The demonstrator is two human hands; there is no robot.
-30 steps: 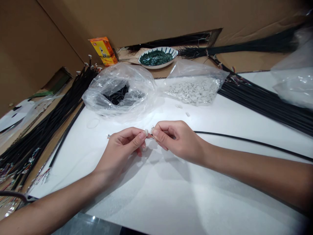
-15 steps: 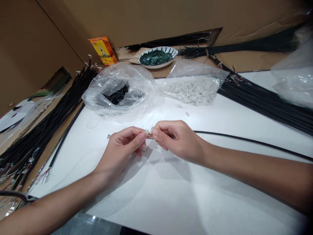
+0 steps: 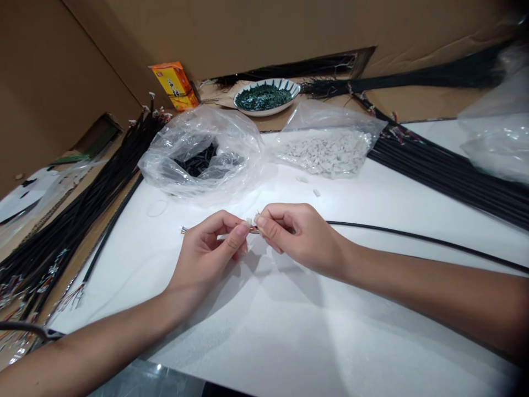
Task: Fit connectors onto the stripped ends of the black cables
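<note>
My left hand (image 3: 212, 242) is closed in a pinch, a small white plastic connector (image 3: 248, 222) showing at its thumb tip. Close by on the right, my right hand (image 3: 303, 237) pinches thin coloured wires (image 3: 254, 230), with fine wire ends poking up above its thumb. The wires run between the two hands, fingertips nearly meeting. From behind my right hand a black cable (image 3: 413, 234) stretches to the right edge. Left of my left hand, a small white plug with short wires (image 3: 183, 230) sticks out. My fingers hide most of the wires.
Behind my hands lie a clear bag of black pieces (image 3: 198, 184) and a bag of white connectors (image 3: 326, 154). Cable bundles lie left (image 3: 99, 182) and right (image 3: 446, 171). A plate of dark green stuff (image 3: 264, 113) and an orange-yellow carton (image 3: 176, 85) stand at the back.
My left hand has shifted slightly, its fingers drawn in a little around the white connector. My right hand has hardly moved.
</note>
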